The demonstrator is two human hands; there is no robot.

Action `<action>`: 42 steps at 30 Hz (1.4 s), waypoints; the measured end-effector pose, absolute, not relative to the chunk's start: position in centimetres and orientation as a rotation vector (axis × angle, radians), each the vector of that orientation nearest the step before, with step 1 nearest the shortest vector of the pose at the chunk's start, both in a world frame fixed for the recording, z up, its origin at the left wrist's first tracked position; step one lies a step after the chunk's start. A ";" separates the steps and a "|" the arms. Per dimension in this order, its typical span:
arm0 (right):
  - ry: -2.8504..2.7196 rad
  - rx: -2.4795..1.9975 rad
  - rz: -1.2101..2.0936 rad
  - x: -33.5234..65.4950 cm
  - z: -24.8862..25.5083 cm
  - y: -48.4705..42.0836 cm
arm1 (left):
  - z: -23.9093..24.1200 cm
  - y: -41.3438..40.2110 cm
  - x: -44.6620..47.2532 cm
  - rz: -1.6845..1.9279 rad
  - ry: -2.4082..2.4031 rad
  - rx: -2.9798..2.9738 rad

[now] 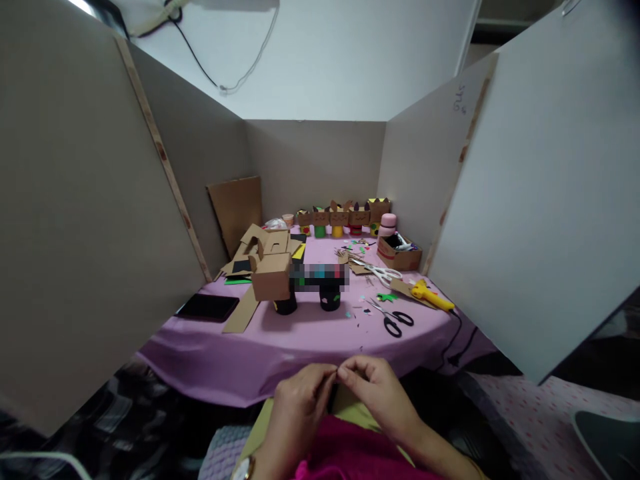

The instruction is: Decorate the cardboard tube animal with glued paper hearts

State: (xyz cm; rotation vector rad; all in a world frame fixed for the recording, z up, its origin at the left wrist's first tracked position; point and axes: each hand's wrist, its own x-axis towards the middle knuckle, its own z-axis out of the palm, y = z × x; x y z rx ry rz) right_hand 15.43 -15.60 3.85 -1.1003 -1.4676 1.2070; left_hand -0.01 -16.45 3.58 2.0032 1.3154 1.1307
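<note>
My left hand [303, 400] and my right hand [377, 393] meet at the fingertips over my lap, just in front of the table's edge. Both are closed in a pinch, and whatever lies between the fingers is too small or hidden to name. Closest beyond them on the table stands a cardboard box [271, 279] on a black base [285, 306]. To its right a black cup-shaped piece [330, 299] carries small coloured scraps; a blurred patch covers its upper part. Black-handled scissors [391, 320] lie open to the right.
A dark tablet [208, 308] and cut cardboard [241, 311] lie left on the purple tablecloth [200, 357]. A yellow glue gun [431, 295], white scissors [383, 273] and a small carton [399, 256] are right. Several cardboard animal figures [339, 217] line the back. Panels [320, 153] enclose the table.
</note>
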 end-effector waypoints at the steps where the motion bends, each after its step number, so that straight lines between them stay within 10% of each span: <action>1: -1.412 -1.091 1.249 15.4 3.8 -15.6 | 3.5 -16.4 -0.1 1.126 1.299 2.020; 22: -1.410 -1.052 1.151 15.4 3.7 -16.1 | 4.1 -16.7 0.6 1.169 1.337 1.853; 36: -2.337 -0.896 0.059 16.7 4.7 -16.2 | 3.8 -16.4 0.4 1.085 1.377 1.984; 42: -1.942 -1.014 0.909 16.9 6.0 -15.1 | 3.8 -16.4 0.1 0.960 1.114 1.932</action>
